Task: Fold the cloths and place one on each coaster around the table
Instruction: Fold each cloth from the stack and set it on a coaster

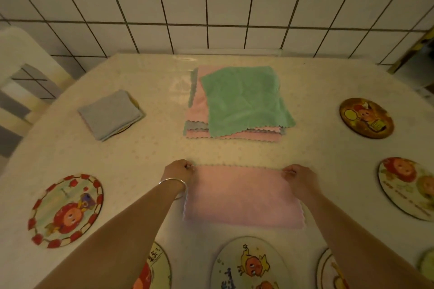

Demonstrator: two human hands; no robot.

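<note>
A pink cloth (pixel 242 197) lies flat in front of me, folded to a wide rectangle. My left hand (pixel 179 170) pinches its far left corner and my right hand (pixel 299 177) pinches its far right corner. Beyond it sits a stack of unfolded cloths (pixel 234 103), pink and grey with a green one on top. A folded grey cloth (pixel 110 115) rests on a coaster at the far left. Bare round cartoon coasters lie at the left (pixel 67 210), near centre (pixel 249 265), far right (pixel 366 118) and right (pixel 408 186).
The table (pixel 152 148) has a pale dotted cover and stands against a white tiled wall (pixel 211 2). A pale chair (pixel 23 73) is at the far left. Two more coasters (pixel 153 267) (pixel 328 272) are partly hidden by my forearms at the near edge.
</note>
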